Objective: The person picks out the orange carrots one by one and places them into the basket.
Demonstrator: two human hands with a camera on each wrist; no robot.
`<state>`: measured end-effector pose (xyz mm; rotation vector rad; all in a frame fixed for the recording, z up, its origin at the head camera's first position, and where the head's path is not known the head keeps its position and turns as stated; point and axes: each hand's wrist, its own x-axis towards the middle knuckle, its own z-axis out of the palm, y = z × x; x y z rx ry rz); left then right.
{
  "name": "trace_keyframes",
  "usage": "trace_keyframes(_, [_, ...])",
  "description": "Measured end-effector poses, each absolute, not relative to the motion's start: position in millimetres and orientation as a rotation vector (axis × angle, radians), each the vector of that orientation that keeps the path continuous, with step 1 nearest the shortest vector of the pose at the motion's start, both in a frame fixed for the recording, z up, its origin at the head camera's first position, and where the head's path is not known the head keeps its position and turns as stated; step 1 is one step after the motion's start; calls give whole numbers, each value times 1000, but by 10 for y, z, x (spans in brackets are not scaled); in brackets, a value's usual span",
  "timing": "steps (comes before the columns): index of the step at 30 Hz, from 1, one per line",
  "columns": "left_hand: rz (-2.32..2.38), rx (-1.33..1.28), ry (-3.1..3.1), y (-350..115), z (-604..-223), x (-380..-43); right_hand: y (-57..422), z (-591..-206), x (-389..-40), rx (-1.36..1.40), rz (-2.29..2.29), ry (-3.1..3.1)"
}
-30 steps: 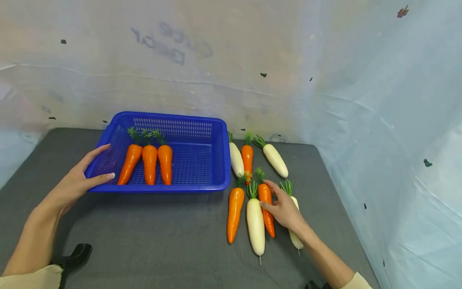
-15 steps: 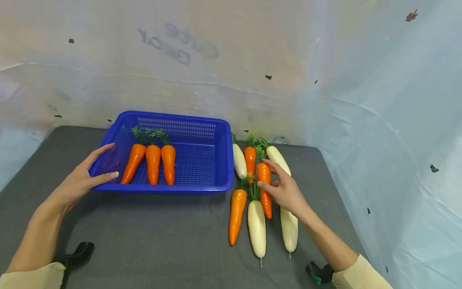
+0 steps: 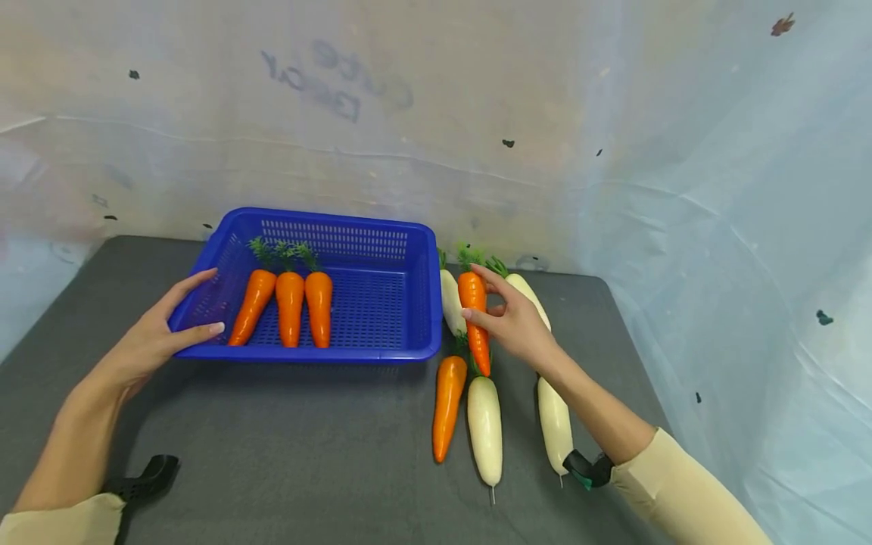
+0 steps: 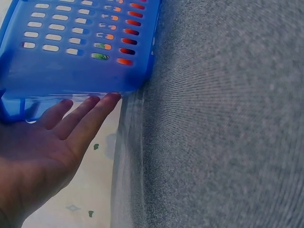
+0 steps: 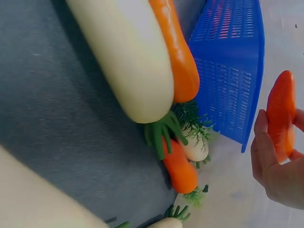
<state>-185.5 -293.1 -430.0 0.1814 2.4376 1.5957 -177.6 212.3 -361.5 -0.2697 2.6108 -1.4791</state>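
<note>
In the head view my right hand [image 3: 511, 318] grips an orange carrot [image 3: 474, 325] between thumb and fingers, just right of the blue basket [image 3: 341, 354]. The right wrist view shows this carrot [image 5: 281, 114] raised beside the basket's wall. My left hand [image 3: 153, 333] rests on the basket's left front corner, thumb over the front rim. In the left wrist view, its straight fingers [image 4: 95, 116] touch the basket's edge. Three carrots [image 3: 290, 306] with green tops lie side by side inside the basket's left half.
On the grey table [image 3: 306, 454], a carrot [image 3: 448, 409] and a white radish [image 3: 484, 431] lie in front. Another radish [image 3: 555, 420] lies under the right forearm. More radishes [image 3: 451, 303] and a carrot [image 5: 180, 166] lie behind. Pale sheeting [image 3: 443, 98] hangs around the table.
My right hand has lifted the carrot from beside the front radish and carried it up and left towards the basket. The left hand stays on the basket.
</note>
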Motion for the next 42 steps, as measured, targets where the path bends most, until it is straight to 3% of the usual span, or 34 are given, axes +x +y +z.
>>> trace_keyframes(29, [1620,163,2433,-2919,-4283,-1843,1227,-3524,-2420,-374,-1487,2371])
trace_keyframes(42, [1595,160,2420,-2918,-4273,-1839,818,-3742,-2537,-348,-1431,2359])
